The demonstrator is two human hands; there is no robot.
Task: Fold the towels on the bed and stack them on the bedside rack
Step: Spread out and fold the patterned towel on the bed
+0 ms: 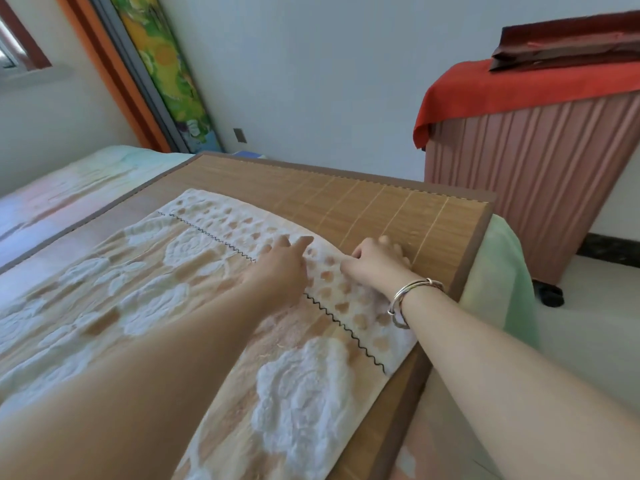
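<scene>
A cream and tan towel [145, 282] with raised white roses and a black zigzag stitch lies spread flat on the bamboo mat [398, 209] of the bed. My left hand [280, 268] rests on the towel's far end with its fingers stretched out flat. My right hand [377, 261], a silver bangle on its wrist, has curled fingers that pinch the towel's far edge where it meets the mat. Beside the bed at the right stands the rack [540, 174], walled in ribbed pink panels.
A red cloth [519, 88] covers the rack's top, with a dark maroon folded item [568, 50] on it. A pale green sheet [498, 282] hangs off the bed's right edge. A colourful floral panel [166, 67] leans on the far wall.
</scene>
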